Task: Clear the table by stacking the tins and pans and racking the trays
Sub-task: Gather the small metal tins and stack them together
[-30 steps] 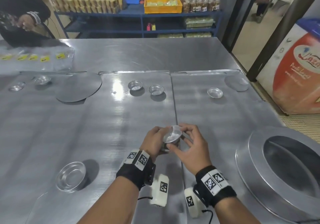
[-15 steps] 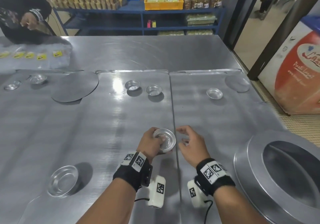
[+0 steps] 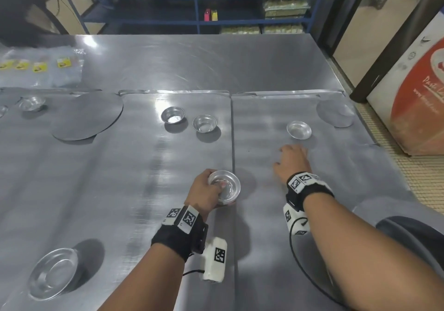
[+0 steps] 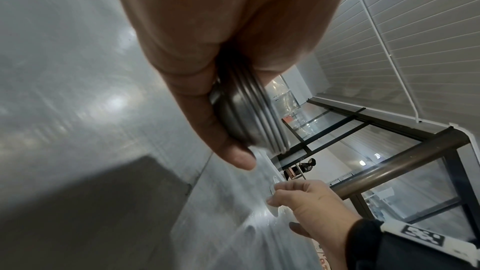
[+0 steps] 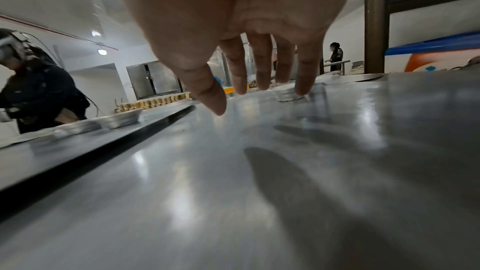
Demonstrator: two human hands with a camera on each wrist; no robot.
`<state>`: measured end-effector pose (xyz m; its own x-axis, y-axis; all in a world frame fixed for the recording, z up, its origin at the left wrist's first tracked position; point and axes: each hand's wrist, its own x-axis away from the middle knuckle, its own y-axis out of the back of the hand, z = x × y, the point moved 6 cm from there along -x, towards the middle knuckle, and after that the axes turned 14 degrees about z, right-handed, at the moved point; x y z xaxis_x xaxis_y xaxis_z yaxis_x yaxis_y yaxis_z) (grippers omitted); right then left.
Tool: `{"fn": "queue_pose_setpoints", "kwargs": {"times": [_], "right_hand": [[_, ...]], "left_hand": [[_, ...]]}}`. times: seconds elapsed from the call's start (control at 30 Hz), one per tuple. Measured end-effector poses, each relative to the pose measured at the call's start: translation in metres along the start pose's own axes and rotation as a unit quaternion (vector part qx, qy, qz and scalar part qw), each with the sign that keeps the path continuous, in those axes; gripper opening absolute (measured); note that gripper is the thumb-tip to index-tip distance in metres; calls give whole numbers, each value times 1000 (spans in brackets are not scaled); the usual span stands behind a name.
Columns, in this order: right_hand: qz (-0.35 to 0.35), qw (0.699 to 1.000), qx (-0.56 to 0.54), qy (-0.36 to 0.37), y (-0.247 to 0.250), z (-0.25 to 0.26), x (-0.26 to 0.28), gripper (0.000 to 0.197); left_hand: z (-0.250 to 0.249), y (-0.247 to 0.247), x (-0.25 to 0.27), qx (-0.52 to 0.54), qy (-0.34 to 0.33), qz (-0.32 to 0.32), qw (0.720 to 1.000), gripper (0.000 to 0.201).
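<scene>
My left hand (image 3: 206,190) grips a small stack of nested round tins (image 3: 224,188) above the middle of the steel trays; the left wrist view shows the stack (image 4: 249,114) edge-on between thumb and fingers. My right hand (image 3: 292,158) is empty with fingers straight, stretched over the right tray (image 3: 336,190) toward a lone tin (image 3: 299,130). In the right wrist view the fingers (image 5: 259,65) hang just short of that tin (image 5: 291,94). Two more tins (image 3: 173,115) (image 3: 204,123) sit on the middle tray.
A wider shallow pan (image 3: 54,270) lies at the near left. A flat round disc (image 3: 87,116) and a small tin (image 3: 32,103) are far left; a smaller disc (image 3: 335,113) is far right. A large round pan (image 3: 413,238) shows at the right edge.
My right hand let go of the stack and reached forward and right toward the lone tin. The left hand kept the stack, now level.
</scene>
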<state>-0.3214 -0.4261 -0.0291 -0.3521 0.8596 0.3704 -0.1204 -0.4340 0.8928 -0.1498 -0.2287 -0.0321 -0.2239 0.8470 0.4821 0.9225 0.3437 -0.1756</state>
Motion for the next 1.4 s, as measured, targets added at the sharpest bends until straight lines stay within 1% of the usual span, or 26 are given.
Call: {"fn": "queue_pose_setpoints", "kwargs": {"times": [0.07, 0.17, 0.3, 0.4, 0.5, 0.6, 0.67, 0.8, 0.9, 0.97, 1.07, 1.17, 1.27, 1.4], "right_hand": [[-13, 999, 16, -32, 14, -10, -16, 41], [-32, 997, 37, -63, 31, -24, -41, 52], [-25, 996, 22, -88, 47, -40, -76, 59], [-14, 995, 11, -98, 54, -49, -96, 61], [1, 996, 1, -88, 55, -53, -110, 65], [10, 996, -3, -90, 56, -51, -113, 65], [14, 995, -5, -97, 55, -48, -110, 69], [16, 995, -29, -90, 49, -33, -95, 79], [22, 997, -45, -58, 45, -12, -75, 86], [13, 998, -62, -24, 43, 5, -56, 91], [-4, 995, -90, 39, 37, 35, -19, 93], [4, 989, -105, 102, 28, 69, 24, 92], [11, 980, -126, 155, 19, 99, 67, 88], [19, 969, -146, 200, 10, 132, 119, 88]], "left_hand": [[-2, -3, -8, 2, -4, -1, 1000, 21], [-4, -6, -20, -5, -11, -3, 1000, 20], [-2, -4, -35, -32, -20, -23, 999, 20], [0, -3, -41, -40, -20, -33, 998, 23], [3, -1, -44, -49, -26, -36, 998, 25], [5, 2, -41, -53, -27, -43, 997, 25], [6, 5, -37, -53, -26, -47, 997, 25], [8, 9, -29, -46, -24, -45, 998, 22], [9, 14, -19, -38, -25, -41, 998, 23], [8, 19, -7, -30, -25, -41, 998, 23], [9, 26, 10, -1, -21, -38, 999, 22], [13, 36, 25, 21, -16, -31, 999, 22], [14, 47, 44, 51, -12, -30, 998, 20], [11, 61, 67, 97, -24, -27, 995, 10]]}}
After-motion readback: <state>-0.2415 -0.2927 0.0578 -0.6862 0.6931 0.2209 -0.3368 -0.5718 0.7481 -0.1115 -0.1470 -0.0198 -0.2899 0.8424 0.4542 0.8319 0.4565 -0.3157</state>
